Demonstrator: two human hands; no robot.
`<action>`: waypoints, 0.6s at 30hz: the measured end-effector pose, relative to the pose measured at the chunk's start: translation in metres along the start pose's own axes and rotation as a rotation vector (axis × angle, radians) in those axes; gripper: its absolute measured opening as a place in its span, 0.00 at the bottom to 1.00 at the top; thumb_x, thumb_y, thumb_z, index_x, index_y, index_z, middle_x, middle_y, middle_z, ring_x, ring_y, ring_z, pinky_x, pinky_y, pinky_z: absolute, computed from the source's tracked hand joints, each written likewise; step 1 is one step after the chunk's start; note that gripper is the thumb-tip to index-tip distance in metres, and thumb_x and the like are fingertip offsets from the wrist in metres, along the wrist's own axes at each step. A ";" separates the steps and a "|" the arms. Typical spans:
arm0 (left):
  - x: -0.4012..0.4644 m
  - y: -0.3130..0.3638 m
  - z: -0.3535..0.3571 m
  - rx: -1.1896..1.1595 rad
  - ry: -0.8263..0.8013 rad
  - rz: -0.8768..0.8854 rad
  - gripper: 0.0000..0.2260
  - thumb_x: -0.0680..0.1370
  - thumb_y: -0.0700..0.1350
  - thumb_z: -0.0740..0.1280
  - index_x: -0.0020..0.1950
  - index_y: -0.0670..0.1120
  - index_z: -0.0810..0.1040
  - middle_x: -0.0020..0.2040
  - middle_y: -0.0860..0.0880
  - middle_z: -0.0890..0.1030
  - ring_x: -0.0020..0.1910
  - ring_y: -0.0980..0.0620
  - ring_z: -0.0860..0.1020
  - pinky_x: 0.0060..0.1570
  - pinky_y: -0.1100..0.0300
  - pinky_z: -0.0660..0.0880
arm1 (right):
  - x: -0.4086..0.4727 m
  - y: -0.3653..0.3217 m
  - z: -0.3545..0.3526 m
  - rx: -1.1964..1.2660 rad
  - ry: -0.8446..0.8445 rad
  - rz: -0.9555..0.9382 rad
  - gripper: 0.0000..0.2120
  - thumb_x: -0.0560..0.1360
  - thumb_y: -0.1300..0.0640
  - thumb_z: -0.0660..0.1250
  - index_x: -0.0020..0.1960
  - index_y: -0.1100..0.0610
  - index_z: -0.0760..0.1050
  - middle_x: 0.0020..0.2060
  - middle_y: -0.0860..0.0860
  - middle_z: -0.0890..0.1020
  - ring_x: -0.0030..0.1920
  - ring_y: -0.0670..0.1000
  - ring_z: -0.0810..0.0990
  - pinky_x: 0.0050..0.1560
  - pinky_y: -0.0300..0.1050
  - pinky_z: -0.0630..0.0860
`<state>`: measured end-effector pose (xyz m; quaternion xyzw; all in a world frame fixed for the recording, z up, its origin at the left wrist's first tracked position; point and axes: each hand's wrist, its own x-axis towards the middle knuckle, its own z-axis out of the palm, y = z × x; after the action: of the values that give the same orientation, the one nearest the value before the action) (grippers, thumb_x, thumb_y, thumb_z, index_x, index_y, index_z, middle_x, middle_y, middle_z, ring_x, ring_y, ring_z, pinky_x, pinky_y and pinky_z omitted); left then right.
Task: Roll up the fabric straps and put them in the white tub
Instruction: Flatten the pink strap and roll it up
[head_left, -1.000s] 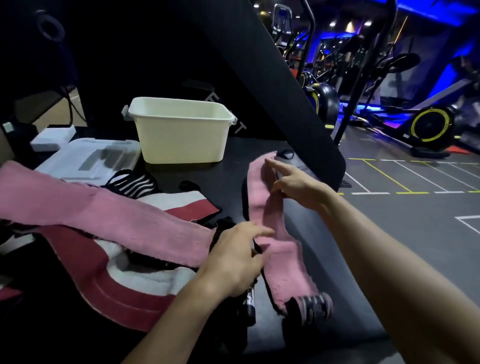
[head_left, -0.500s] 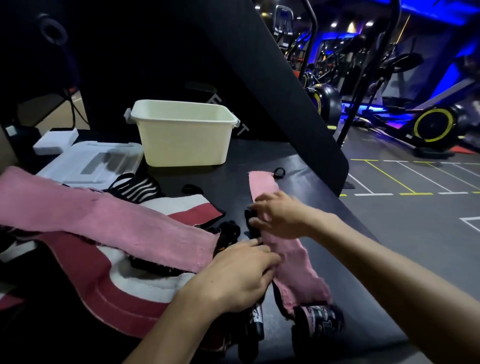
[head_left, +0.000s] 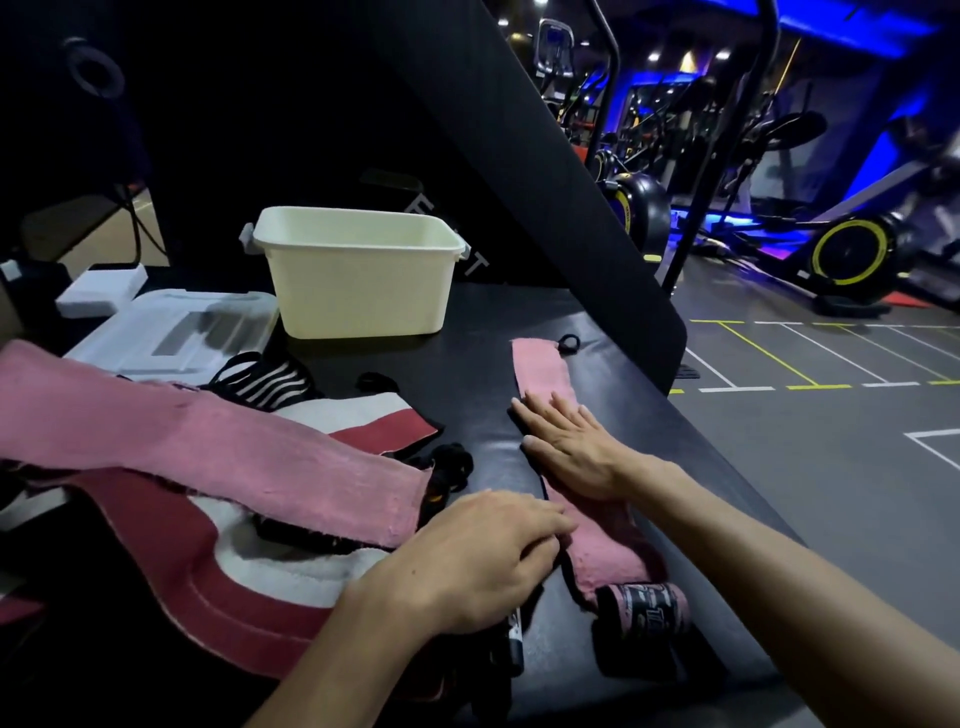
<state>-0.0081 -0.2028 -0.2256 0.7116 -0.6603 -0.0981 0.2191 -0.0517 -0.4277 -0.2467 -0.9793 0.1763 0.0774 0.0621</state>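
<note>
**Hands flatten a pink strap on a gym bench**

Gym floor with yellow and white line markings and blue-lit exercise machines (head_left: 852, 254) fills the background behind a dark padded table (head_left: 519, 322), with a black slanted panel (head_left: 519, 156) rising behind the table. Left of the table's centre lies a heap of fabric: a long pink strap (head_left: 208, 452) draped across a red-and-white strap (head_left: 218, 566), with a black-and-white striped strap (head_left: 270, 379) just behind them. At the back of the table stands the white tub (head_left: 358, 280), upright and well apart from the hands. Left of the tub rest a clear plastic lid (head_left: 176, 332) and a small white box (head_left: 101, 288). Right of the heap, a second pink strap (head_left: 543, 374) lies stretched out along the table, its far end pointing away from the person and ending in a small black loop (head_left: 569, 343), its near end wound into a short printed roll (head_left: 644, 608). The right hand (head_left: 576, 447) presses flat on the middle of this strap, fingers straight and spread. The left hand (head_left: 483, 556) rests beside the same strap's left edge, fingers curled over at the edge; whether they pinch the fabric cannot be told. Black strap pieces (head_left: 449, 467) lie between the heap and the stretched strap.
</note>
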 end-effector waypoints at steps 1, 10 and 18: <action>0.000 0.000 0.000 0.009 -0.003 -0.006 0.17 0.86 0.49 0.58 0.75 0.53 0.74 0.75 0.58 0.73 0.73 0.60 0.67 0.73 0.62 0.61 | 0.001 0.000 0.001 0.001 0.002 0.001 0.27 0.86 0.44 0.44 0.82 0.43 0.39 0.82 0.47 0.40 0.81 0.54 0.36 0.80 0.58 0.39; -0.005 -0.002 -0.002 0.015 0.020 -0.086 0.14 0.85 0.51 0.60 0.66 0.54 0.81 0.62 0.55 0.83 0.61 0.54 0.79 0.62 0.55 0.73 | -0.062 -0.019 -0.016 0.117 -0.051 -0.011 0.30 0.85 0.41 0.48 0.82 0.45 0.39 0.81 0.47 0.38 0.80 0.50 0.35 0.80 0.53 0.38; -0.050 -0.009 -0.028 -0.108 0.225 -0.215 0.12 0.83 0.47 0.64 0.64 0.54 0.83 0.59 0.59 0.84 0.59 0.61 0.80 0.64 0.57 0.75 | -0.187 -0.053 0.018 0.048 -0.024 -0.091 0.44 0.69 0.23 0.29 0.80 0.42 0.35 0.78 0.38 0.34 0.76 0.37 0.28 0.73 0.33 0.28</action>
<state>0.0067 -0.1485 -0.2123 0.7717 -0.5454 -0.0759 0.3181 -0.2080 -0.3131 -0.2268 -0.9836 0.1327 0.0818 0.0912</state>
